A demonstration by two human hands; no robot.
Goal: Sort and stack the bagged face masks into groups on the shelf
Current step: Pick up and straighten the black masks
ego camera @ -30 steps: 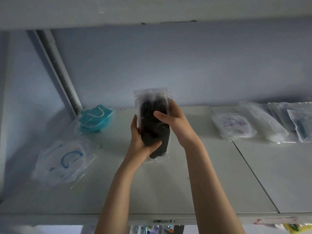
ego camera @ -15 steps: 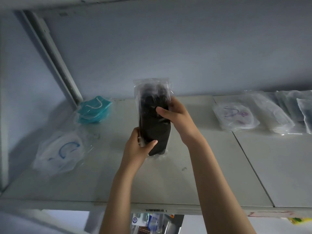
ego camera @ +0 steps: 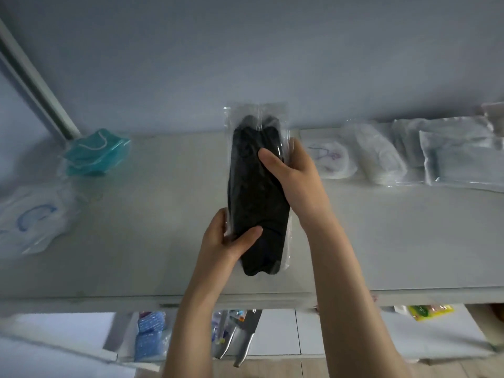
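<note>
A clear bag of black masks (ego camera: 257, 197) is held upright over the middle of the white shelf (ego camera: 152, 236). My left hand (ego camera: 226, 241) grips its lower left edge, and my right hand (ego camera: 293, 178) clasps its upper right side. A bag of teal masks (ego camera: 96, 152) lies at the back left. Nearer on the left lies a bag of white masks with blue loops (ego camera: 30, 219). On the right lie a white mask bag with purple loops (ego camera: 331, 159) and several more clear bags of pale masks (ego camera: 447, 156).
A metal upright (ego camera: 35, 83) runs diagonally at the back left, against the wall. Below the shelf's front edge (ego camera: 109, 300) a lower level holds blue packets (ego camera: 150, 334), metal tools (ego camera: 237, 339) and a yellow-green packet (ego camera: 431, 312).
The view has tilted down, so the shelf's front edge and lower level show. The black bag has come nearer the shelf's front, still upright in both hands; my left hand grips lower on it.
</note>
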